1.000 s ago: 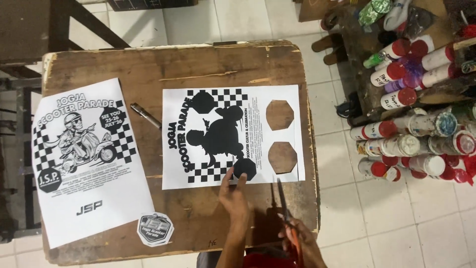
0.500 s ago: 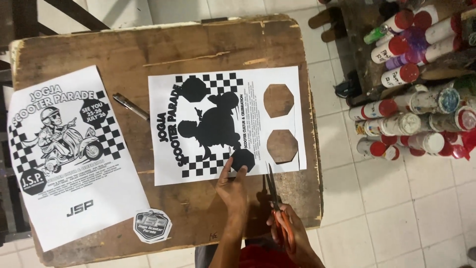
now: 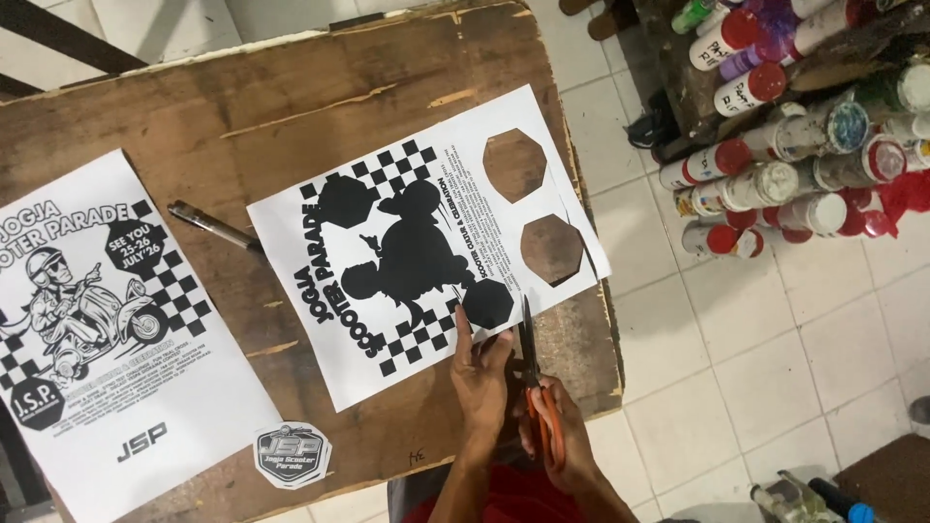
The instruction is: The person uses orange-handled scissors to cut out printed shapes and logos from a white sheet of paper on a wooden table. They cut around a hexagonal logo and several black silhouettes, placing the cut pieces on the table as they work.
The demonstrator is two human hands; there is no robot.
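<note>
Wooden table (image 3: 291, 107) — left hand (image 3: 481, 373) flat, grip released, on stencil sheet (image 3: 426, 242); right hand (image 3: 562, 436) clenched on scissors (image 3: 535, 383) at sheet edge.

Worn brown wooden table (image 3: 291, 107) with chipped edges, black-and-white checkered sheet with cut-out holes (image 3: 426, 242) right of centre, printed scooter poster (image 3: 107, 329) at left, pen (image 3: 215, 228) between them, small sticker (image 3: 293, 453) at near edge
</note>
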